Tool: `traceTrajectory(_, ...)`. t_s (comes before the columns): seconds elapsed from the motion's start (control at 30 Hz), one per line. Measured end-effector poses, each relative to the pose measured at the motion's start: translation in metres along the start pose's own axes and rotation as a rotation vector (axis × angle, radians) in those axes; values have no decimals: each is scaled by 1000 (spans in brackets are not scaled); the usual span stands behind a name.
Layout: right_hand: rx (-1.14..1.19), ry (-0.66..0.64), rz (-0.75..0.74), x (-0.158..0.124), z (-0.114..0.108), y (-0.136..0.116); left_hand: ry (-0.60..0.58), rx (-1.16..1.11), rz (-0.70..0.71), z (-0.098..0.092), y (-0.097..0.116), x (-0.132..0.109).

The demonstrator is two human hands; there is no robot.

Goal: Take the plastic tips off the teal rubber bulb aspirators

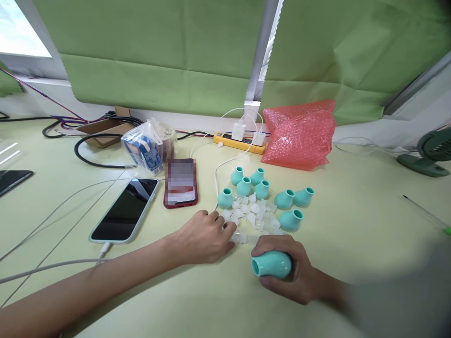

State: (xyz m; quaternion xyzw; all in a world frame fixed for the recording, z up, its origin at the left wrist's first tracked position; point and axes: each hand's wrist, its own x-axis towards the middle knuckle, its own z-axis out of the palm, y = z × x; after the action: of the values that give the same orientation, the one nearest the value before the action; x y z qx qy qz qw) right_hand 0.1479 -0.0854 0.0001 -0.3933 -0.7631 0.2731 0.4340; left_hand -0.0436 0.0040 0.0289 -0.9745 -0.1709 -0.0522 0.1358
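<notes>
My right hand (299, 270) is wrapped round a teal silicone bulb (273, 264), held on its side with its round opening facing left. My left hand (204, 237) rests low over the table at the left edge of a pile of small translucent white plastic pieces (252, 211). Its fingers are curled in, and whatever they may hold is hidden. A clear tube-like piece (240, 237) lies beside its thumb. Several more teal bulbs (244, 187) stand or lean around the back and right of the pile, with openings facing up or tilted right.
Beyond the pile are a yellow power strip (239, 142) with white chargers and a pink bubble-wrap bag (299, 136). A red-cased phone (181, 183) and a cabled phone (125, 211) lie left. A bagged tape roll (165, 143), a screwdriver (426, 211) and a green fan (430, 150) stand farther out.
</notes>
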Motion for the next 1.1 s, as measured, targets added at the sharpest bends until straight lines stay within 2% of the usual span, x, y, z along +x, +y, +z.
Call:
traceTrajectory(0.13,-27,-51,-13,3,2,0,-199,-43,-2,-24,-14,-3)
traceTrajectory(0.27,-56,-152,-44,4,2,-1,-373,-48,-133,-41,-29,-12)
traceTrajectory(0.4,-112,-249,-124,5,2,-3,-478,-111,-167,-42,-37,-22)
traceTrajectory(0.5,-203,-279,-100,4,2,-3,-516,-147,-132,-37,-39,-26)
traceTrajectory(0.57,-235,-279,-63,3,2,-3,-492,-130,-107,-35,-40,-27)
traceTrajectory(0.67,-264,-267,-22,1,1,-4,-396,-60,-107,-37,-37,-23)
traceTrajectory(0.77,-236,-200,-50,1,0,-4,-304,-61,-88,-39,-25,-17)
traceTrajectory(0.87,-145,-61,-184,3,-2,-3,-240,-142,2,-31,-4,-11)
traceTrajectory(0.93,-142,49,-272,4,-5,-4,-182,-171,14,-20,10,-9)
traceTrajectory(1.03,-249,229,-310,11,-17,-8,-104,-132,66,-5,23,-9)
traceTrajectory(1.1,-321,416,-308,22,-31,-12,-55,-95,89,2,25,-10)
